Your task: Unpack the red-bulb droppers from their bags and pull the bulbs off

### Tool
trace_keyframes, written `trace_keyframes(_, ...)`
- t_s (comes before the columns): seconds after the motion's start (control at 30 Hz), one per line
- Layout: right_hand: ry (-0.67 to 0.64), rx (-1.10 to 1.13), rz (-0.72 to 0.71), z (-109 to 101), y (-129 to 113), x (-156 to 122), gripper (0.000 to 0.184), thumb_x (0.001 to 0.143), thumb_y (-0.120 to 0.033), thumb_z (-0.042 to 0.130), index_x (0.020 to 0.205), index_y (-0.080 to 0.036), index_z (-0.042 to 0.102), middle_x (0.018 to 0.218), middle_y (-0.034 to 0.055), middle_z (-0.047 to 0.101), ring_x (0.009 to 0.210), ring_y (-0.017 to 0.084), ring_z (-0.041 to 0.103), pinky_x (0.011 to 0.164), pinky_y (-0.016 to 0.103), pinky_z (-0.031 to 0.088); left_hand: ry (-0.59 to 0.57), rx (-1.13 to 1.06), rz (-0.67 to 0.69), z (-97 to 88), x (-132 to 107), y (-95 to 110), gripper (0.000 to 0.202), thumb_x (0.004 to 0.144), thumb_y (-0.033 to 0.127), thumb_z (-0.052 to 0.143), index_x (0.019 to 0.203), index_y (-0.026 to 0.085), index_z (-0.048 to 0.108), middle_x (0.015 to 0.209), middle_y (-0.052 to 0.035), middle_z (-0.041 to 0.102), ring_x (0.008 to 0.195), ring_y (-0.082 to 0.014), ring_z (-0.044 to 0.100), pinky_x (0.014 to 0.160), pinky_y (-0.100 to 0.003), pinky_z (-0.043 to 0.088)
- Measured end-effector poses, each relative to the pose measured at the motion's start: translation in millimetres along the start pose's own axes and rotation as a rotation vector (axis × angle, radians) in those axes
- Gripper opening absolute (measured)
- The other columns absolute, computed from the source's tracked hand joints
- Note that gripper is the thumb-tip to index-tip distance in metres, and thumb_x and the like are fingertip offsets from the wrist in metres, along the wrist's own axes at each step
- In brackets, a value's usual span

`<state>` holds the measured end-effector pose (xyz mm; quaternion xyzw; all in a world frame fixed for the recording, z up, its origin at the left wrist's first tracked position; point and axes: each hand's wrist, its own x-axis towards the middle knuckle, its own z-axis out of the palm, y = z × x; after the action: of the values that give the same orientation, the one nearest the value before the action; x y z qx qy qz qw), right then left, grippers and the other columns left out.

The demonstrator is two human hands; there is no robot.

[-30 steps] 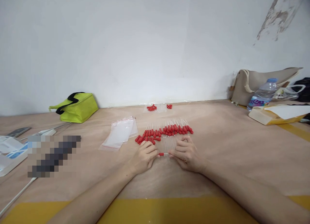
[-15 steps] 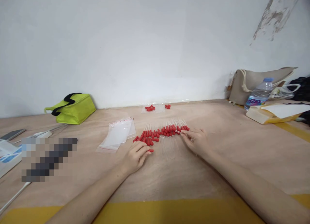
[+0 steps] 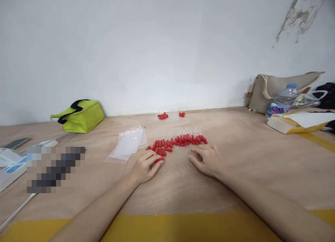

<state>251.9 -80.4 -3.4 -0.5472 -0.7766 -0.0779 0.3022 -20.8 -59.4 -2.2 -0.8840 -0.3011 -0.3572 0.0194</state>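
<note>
Through the head camera, I see a lime-green fabric bag with black strap (image 3: 83, 120) on the brown-covered tabletop (image 3: 167, 196), far to the left of the row of clear thin droppers with red rubber bulbs (image 3: 180, 140). The droppers' stems point toward the white wall (image 3: 146, 53). Nearer to this row, also on its left, some clear flat zip bags with red closing lines (image 3: 127, 146) lie overlapping.

My left hand (image 3: 146, 167) is just in front of the row's left end, its fingers bent and nearly closed, and it holds one small red rubber bulb (image 3: 159, 159) at the fingertips. Beyond this hand, several other red bulbs (image 3: 160, 151) lie close against the row.

Directly in front of the row, the clear slender tubes (image 3: 180, 159) lie side by side; behind it, near the wall, is a clear packet with red bulbs inside (image 3: 170, 117).

My right hand (image 3: 204, 159) is in front of the row's right end. It is partly open, with thumb and forefinger apart at the edge of the tubes; whether the fingertips touch one, I cannot tell. A clear plastic bottle with blue cap (image 3: 282, 101) stands far to the row's right.
</note>
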Motion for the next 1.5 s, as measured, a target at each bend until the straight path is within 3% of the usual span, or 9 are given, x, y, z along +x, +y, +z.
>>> trace_keyframes(0.17, -0.028, -0.124, 0.309, -12.3, 32.1, 9.1, 0.014, 0.076, -0.028, 0.048, 0.077, -0.017, 0.057, 0.075, 0.009, 0.062, 0.063, 0.018, 0.055, 0.056, 0.028, 0.03, -0.011, -0.02, -0.007, -0.2, 2.3, 0.8, 0.015, 0.082, 0.021, 0.051, 0.095, 0.018, 0.06, 0.082, -0.0043, 0.056, 0.075, -0.0122, 0.055, 0.068, -0.025, 0.047)
trace_keyframes(0.3, -0.228, -0.028, 0.422, -12.7, 52.7, 11.4, 0.011, 0.067, -0.026, 0.054, 0.065, -0.019, 0.047, 0.067, 0.008, 0.059, 0.059, 0.018, 0.053, 0.051, 0.026, 0.032, -0.024, -0.022, -0.008, -0.1, 3.5, 1.4, 0.016, 0.082, 0.021, 0.051, 0.095, 0.017, 0.059, 0.084, -0.0043, 0.056, 0.076, -0.0119, 0.055, 0.069, -0.025, 0.047)
trace_keyframes(0.4, -0.3, 0.078, 0.399, -7.1, 50.1, 10.0, 0.012, 0.063, -0.016, 0.051, 0.066, -0.021, 0.04, 0.064, 0.0031, 0.056, 0.059, 0.015, 0.051, 0.052, 0.025, 0.034, -0.024, -0.028, -0.011, 0.4, 3.6, 1.7, 0.016, 0.083, 0.021, 0.05, 0.096, 0.018, 0.059, 0.083, -0.004, 0.056, 0.075, -0.0118, 0.054, 0.068, -0.025, 0.047)
trace_keyframes(0.53, -0.201, 0.164, 0.3, 0.8, 36.6, 7.5, 0.016, 0.059, -0.009, 0.044, 0.067, -0.021, 0.036, 0.064, 0.0003, 0.053, 0.058, 0.013, 0.049, 0.052, 0.022, 0.034, -0.026, -0.051, -0.012, 2.2, 3.9, 1.9, 0.016, 0.083, 0.021, 0.05, 0.096, 0.018, 0.059, 0.084, -0.0039, 0.055, 0.076, -0.0113, 0.054, 0.068, -0.025, 0.047)
trace_keyframes(0.73, -0.095, 0.317, 0.137, 9.8, 20.3, 9.5, 0.011, 0.066, -0.014, 0.044, 0.068, -0.021, 0.037, 0.056, -0.0028, 0.049, 0.051, 0.012, 0.046, 0.05, 0.023, 0.033, -0.023, -0.058, -0.001, 6.2, 6.5, 2.6, 0.023, 0.083, 0.016, 0.049, 0.104, 0.019, 0.057, 0.09, -0.0051, 0.052, 0.079, -0.0112, 0.053, 0.07, -0.025, 0.047)
trace_keyframes(1.03, -0.08, 0.41, 0.13, 17.6, 16.3, 10.5, 0.007, 0.074, -0.02, 0.044, 0.069, -0.02, 0.039, 0.06, -0.0019, 0.051, 0.052, 0.012, 0.048, 0.051, 0.024, 0.036, 0.024, -0.054, 0.024, 8.0, 6.8, 2.2, 0.036, 0.081, 0.011, 0.044, 0.115, 0.019, 0.051, 0.09, -0.0061, 0.049, 0.079, -0.0128, 0.051, 0.066, -0.027, 0.047)
trace_keyframes(1.2, -0.049, 0.41, 0.147, 16.5, 17.9, 10.9, 0.007, 0.077, -0.024, 0.045, 0.078, -0.018, 0.046, 0.063, 0.0001, 0.055, 0.054, 0.013, 0.05, 0.053, 0.025, 0.038, 0.03, -0.077, -0.019, 13.6, 11.5, 23.3, 0.025, 0.082, 0.016, 0.046, 0.106, 0.017, 0.052, 0.093, -0.0069, 0.055, 0.087, -0.0149, 0.053, 0.077, -0.03, 0.045)
trace_keyframes(1.33, 0.01, 0.547, 0.142, 9.8, 17.8, 12.6, 0.018, 0.079, -0.034, 0.048, 0.08, -0.016, 0.052, 0.07, 0.0034, 0.058, 0.056, 0.012, 0.05, 0.052, 0.025, 0.04, 0.004, 0.008, 0.044, 26.2, 23.1, 45.2, 0.012, 0.081, 0.023, 0.049, 0.09, 0.017, 0.052, 0.08, -0.004, 0.059, 0.08, -0.0167, 0.054, 0.072, -0.031, 0.04)
trace_keyframes(1.5, -0.167, 0.876, 0.083, -0.8, 14.8, 12.1, 0.032, 0.079, -0.042, 0.051, 0.097, -0.017, 0.06, 0.092, 0.0068, 0.065, 0.081, 0.017, 0.06, 0.071, 0.03, 0.048, -0.07, 0.073, 0.055, 45.1, 52.3, 54.1, 0.011, 0.079, 0.024, 0.051, 0.087, 0.018, 0.053, 0.082, -0.0037, 0.061, 0.08, -0.0182, 0.054, 0.071, -0.033, 0.036)
